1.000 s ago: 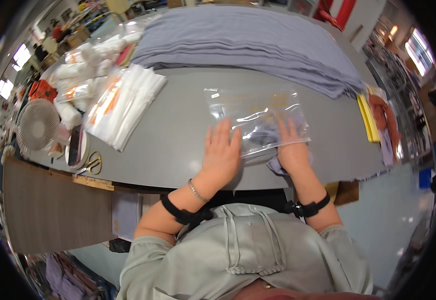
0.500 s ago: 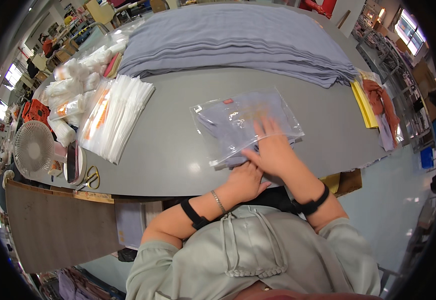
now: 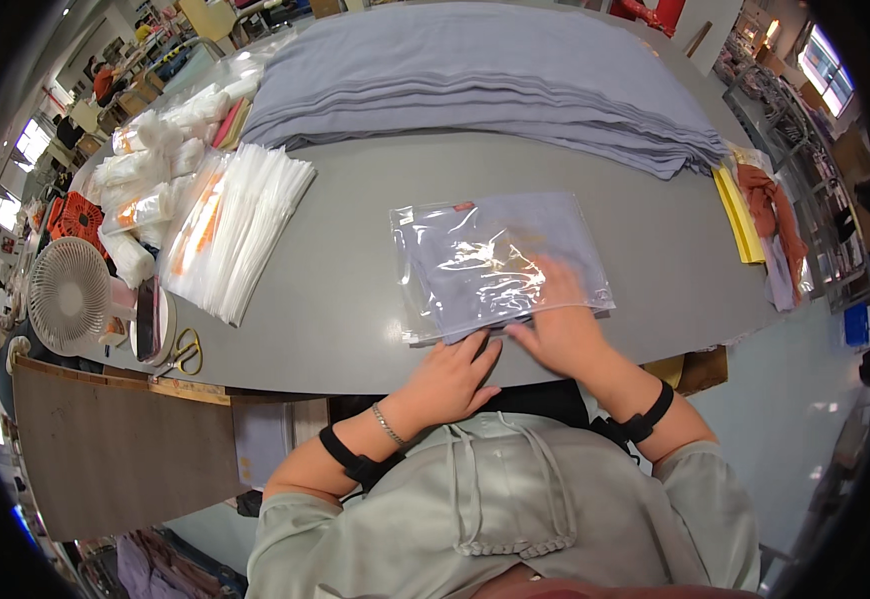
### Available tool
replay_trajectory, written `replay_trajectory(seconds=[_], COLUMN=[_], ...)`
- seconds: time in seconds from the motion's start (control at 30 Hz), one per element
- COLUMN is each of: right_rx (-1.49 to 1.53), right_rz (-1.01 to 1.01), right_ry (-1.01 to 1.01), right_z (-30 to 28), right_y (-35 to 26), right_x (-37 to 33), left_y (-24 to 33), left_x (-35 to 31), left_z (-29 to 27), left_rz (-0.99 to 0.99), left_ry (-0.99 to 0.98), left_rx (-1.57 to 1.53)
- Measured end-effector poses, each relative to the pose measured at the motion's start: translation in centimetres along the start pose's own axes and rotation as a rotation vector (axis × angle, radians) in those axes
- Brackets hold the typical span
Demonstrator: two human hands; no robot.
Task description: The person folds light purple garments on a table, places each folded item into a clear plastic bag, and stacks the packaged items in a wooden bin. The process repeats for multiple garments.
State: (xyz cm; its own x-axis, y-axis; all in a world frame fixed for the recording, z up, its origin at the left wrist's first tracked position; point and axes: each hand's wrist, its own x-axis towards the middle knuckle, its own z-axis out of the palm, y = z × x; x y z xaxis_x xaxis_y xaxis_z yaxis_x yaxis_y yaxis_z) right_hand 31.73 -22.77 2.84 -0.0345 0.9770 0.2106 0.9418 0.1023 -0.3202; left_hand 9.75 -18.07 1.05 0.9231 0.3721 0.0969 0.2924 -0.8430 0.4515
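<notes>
In front of me on the grey table lies a clear plastic bag [image 3: 425,299] with a folded grey-blue cloth [image 3: 475,235] inside it; a small red label shows near its far edge. My right hand [image 3: 560,324] reaches in at the bag's near edge, its fingers stretched out flat and seen hazily through the shiny film. My left hand [image 3: 455,374] rests at the near left part of the bag's edge, fingers apart, the tips touching the film and cloth there.
A wide stack of grey-blue cloth [image 3: 475,70] spans the back of the table. To the left are a pile of flat clear bags [image 3: 240,235], rolled bags [image 3: 135,210], a white fan [image 3: 65,290] and scissors [image 3: 187,354]. Yellow sheets [image 3: 738,215] and rust-coloured cloth [image 3: 773,215] lie right.
The bag and cloth now lie flatter and squarer. My left hand has moved left and toward me, away from the right hand. The right hand has shifted slightly right and toward me.
</notes>
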Motion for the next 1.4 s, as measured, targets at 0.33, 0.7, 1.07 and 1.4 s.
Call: replay_trajectory(seconds=[0.33,0.7,1.07,1.4], right_rx=[0.006,-0.266,-0.199,-0.094], right_rz=[-0.441,0.128,0.249,0.118], right_ry=[-0.382,0.058,0.035,0.028], right_z=[3.8,1.5,1.3,0.6], right_y=[-5.6,2.6,2.2,2.3], right_x=[4.7,-1.6,0.5,-0.8], left_y=[2.7,-5.7,-5.7,-4.2], left_x=[1.4,8.8,11.3,13.0], left_z=[-1.0,-4.5,-0.6,0.1], left_rz=[0.004,-0.168,-0.1,-0.053], left_ry=[-0.381,0.095,0.151,0.04], left_rx=[-0.028,0.274,0.298,0.234])
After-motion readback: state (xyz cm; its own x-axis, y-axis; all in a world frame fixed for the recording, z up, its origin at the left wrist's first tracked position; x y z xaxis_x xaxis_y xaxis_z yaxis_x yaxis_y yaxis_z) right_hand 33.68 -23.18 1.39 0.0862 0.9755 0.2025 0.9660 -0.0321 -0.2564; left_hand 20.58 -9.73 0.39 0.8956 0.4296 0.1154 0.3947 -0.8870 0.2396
